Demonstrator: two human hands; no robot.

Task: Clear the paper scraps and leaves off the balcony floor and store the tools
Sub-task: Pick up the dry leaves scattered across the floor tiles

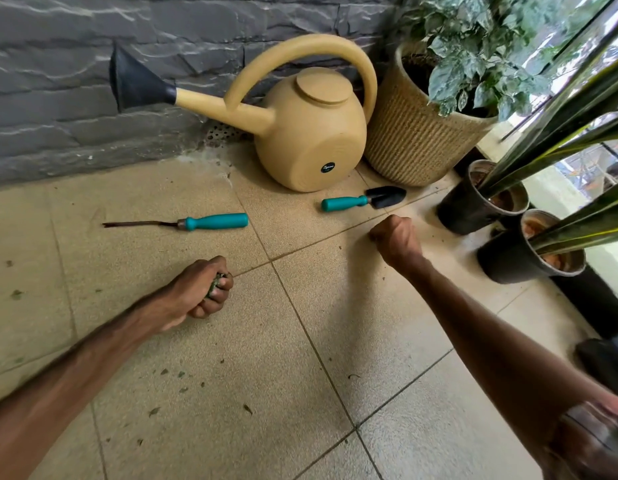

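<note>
wall [58, 81]: dark slate | floor [300, 341]: beige tiles | window [609, 39]: daylight

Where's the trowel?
Head view, right of centre: the trowel lies on the floor in front of the watering can and woven pot, beyond the right hand.

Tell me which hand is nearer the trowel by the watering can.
Right. The right hand sits just short of the trowel; the left hand, gripping leaf bits, is well back to its left.

Tiled floor [300, 341] — watering can [311, 140], trowel [364, 200], weeder [196, 223], pots [411, 140], leaf bits [248, 408].
</note>
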